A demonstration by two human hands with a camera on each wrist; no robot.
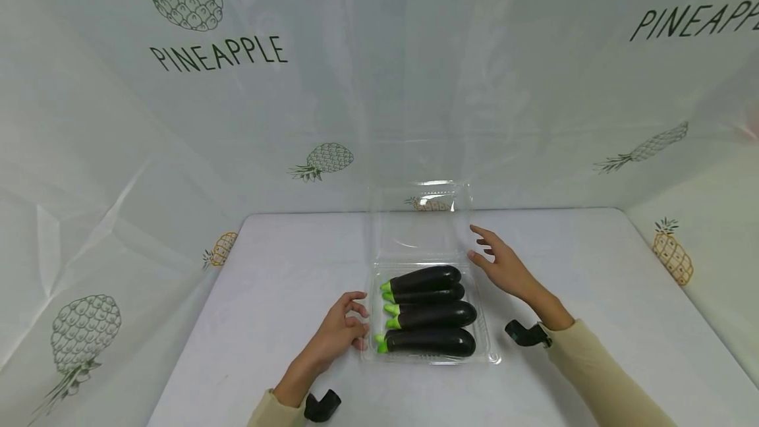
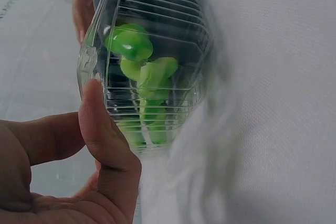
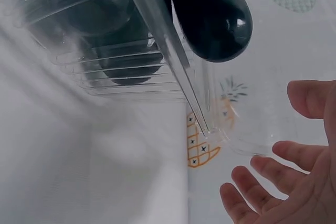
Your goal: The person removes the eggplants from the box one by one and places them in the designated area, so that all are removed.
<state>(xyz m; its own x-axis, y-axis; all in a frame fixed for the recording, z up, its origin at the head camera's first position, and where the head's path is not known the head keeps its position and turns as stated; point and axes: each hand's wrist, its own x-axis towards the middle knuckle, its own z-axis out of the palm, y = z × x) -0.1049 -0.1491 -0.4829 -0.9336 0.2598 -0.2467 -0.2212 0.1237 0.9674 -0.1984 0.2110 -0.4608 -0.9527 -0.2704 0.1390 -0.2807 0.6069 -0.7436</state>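
Observation:
Several dark purple eggplants (image 1: 429, 341) with green stems lie side by side in a clear plastic clamshell box (image 1: 493, 356). Its transparent lid (image 1: 421, 236) is raised at the back. My left hand (image 1: 335, 328) is at the box's left edge with fingers loosely bent. In the left wrist view a fingertip (image 2: 93, 90) meets the rim beside the green stems (image 2: 152, 80). To the right of the lid, my right hand (image 1: 506, 269) has its fingers spread and holds nothing. The right wrist view shows those fingers (image 3: 286, 174) near the lid's clear edge, apparently apart from it.
The box stands on a white table (image 1: 284, 262). Behind and around hangs a pale curtain (image 1: 415, 84) with pineapple prints. Each wrist carries a black camera mount (image 1: 322, 406), close above the table.

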